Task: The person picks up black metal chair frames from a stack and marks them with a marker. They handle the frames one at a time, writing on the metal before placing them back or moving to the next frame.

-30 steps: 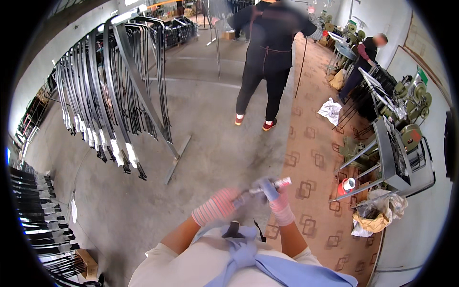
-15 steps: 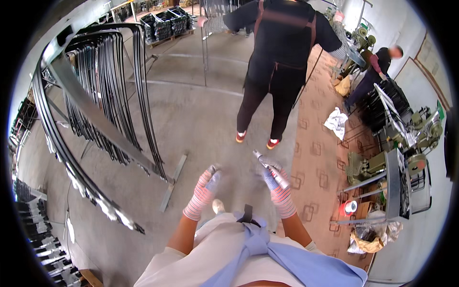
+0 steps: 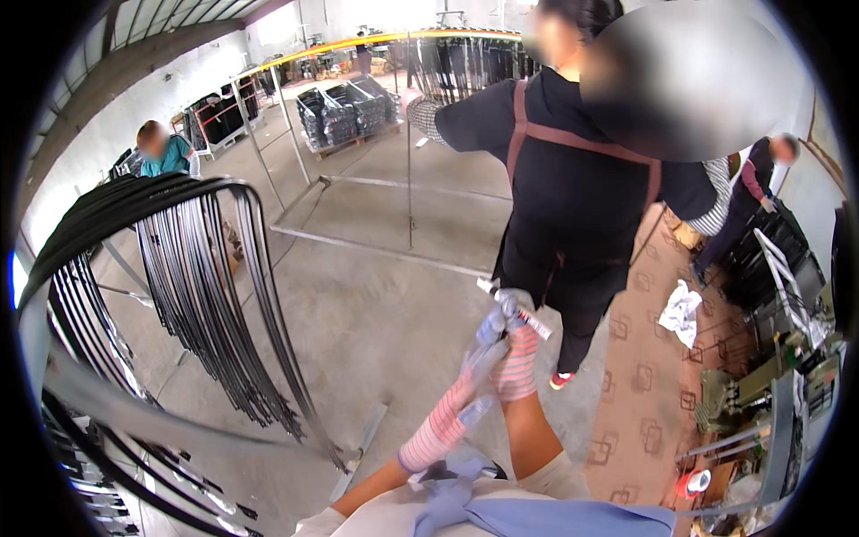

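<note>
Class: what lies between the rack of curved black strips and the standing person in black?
Head view: bare grey concrete floor separates the rack of curved black strips from the standing person in black.

1. Both gloved hands meet out in front: the right hand (image 3: pixel 517 353) grips a short pale rod (image 3: pixel 514 309), the left hand (image 3: pixel 479 358) just beside it.
2. A person in black (image 3: pixel 582 197) stands close ahead (facing away).
3. Curved dark metal strips (image 3: pixel 206 295) hang at left.

Bare grey concrete floor (image 3: pixel 376 304), worn and stained. Along its right side lies a tan patterned mat (image 3: pixel 653 394) with square motifs. On the mat rest a crumpled white cloth (image 3: pixel 680 309) and, near the lower right, a red-and-white tape roll (image 3: pixel 693 483). A loose metal strip (image 3: pixel 362 452) lies flat on the concrete. At the far end a wooden pallet (image 3: pixel 353 141) stands on the floor, stacked with dark parts.
</note>
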